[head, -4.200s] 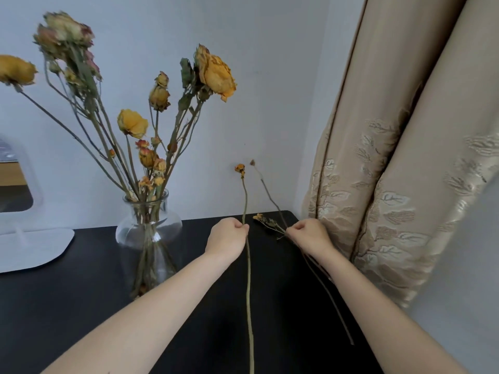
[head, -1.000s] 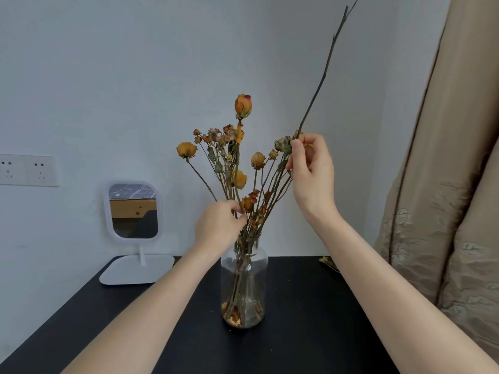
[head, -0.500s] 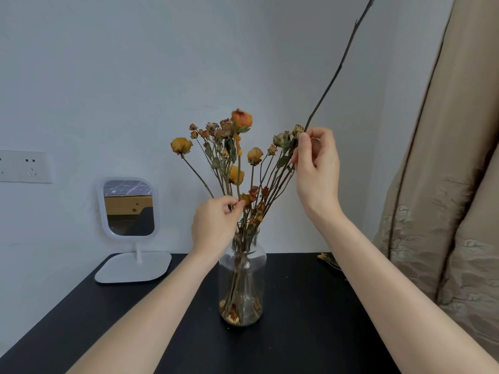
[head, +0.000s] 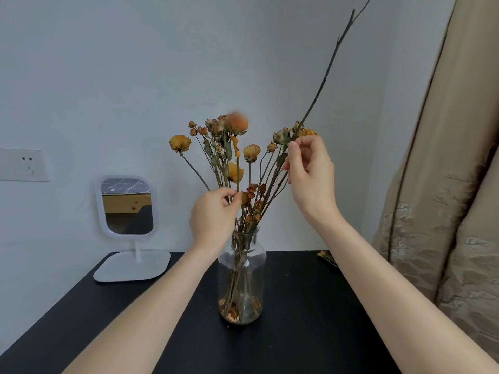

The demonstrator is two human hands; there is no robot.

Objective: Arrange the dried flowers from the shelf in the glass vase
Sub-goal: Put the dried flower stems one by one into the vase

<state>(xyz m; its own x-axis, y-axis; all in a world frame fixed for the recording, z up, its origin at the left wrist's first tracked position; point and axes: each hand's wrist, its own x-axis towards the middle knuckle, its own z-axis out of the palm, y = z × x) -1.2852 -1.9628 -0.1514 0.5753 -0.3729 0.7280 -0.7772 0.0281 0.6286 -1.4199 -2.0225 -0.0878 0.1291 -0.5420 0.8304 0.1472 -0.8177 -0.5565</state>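
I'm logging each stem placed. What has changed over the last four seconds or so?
Both hands rose from the table to the vase. The left hand, pinching the orange-bud stem, has been lowering it into the vase. The right hand brought up a long bare twig and stays at it; its grip is unclear now. Vase, mirror and table are unmoved.

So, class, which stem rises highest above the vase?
The bare dark twig by the right hand. Unlike the flower stems, it carries no bloom and slants up to the picture's top right corner, far above them.
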